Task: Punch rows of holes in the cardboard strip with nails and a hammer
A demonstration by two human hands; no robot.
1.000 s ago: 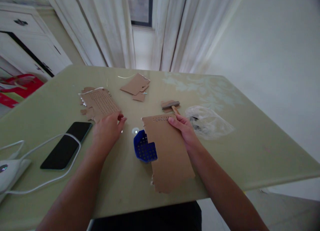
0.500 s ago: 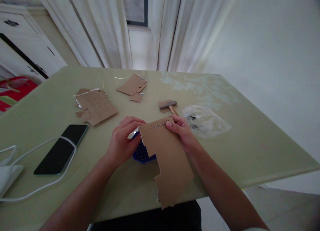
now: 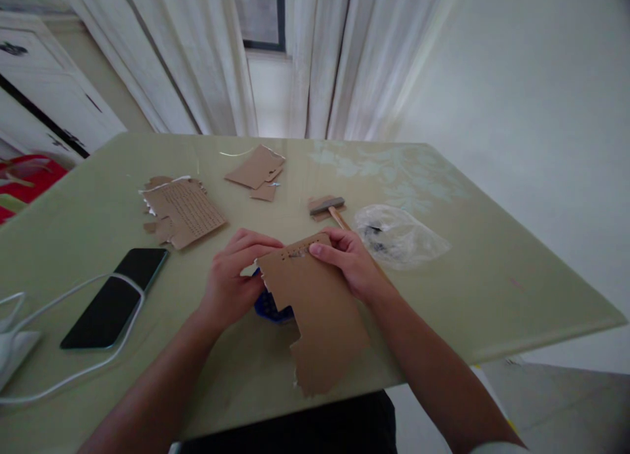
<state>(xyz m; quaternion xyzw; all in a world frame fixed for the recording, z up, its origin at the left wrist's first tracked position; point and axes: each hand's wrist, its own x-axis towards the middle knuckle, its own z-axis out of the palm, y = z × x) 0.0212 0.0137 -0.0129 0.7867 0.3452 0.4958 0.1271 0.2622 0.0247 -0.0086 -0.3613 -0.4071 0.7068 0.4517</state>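
Both hands hold a torn brown cardboard piece (image 3: 319, 316) with a row of small holes near its top edge. My right hand (image 3: 347, 264) grips its top right part, thumb over the holes. My left hand (image 3: 231, 280) pinches its top left corner. Under the cardboard a blue perforated plastic basket (image 3: 268, 306) sits on the table, mostly hidden by the cardboard and my left hand.
On the green table (image 3: 492, 290) lie a small wooden-handled hammer (image 3: 329, 210), a clear plastic bag (image 3: 398, 236), a perforated cardboard sheet (image 3: 184, 211), more cardboard scraps (image 3: 256, 168), a black phone (image 3: 115, 296) and a white cable (image 3: 73, 375).
My left hand came over from the cardboard sheet on the left and took the top left corner of the cardboard piece. The piece shifted left and now covers more of the blue basket.
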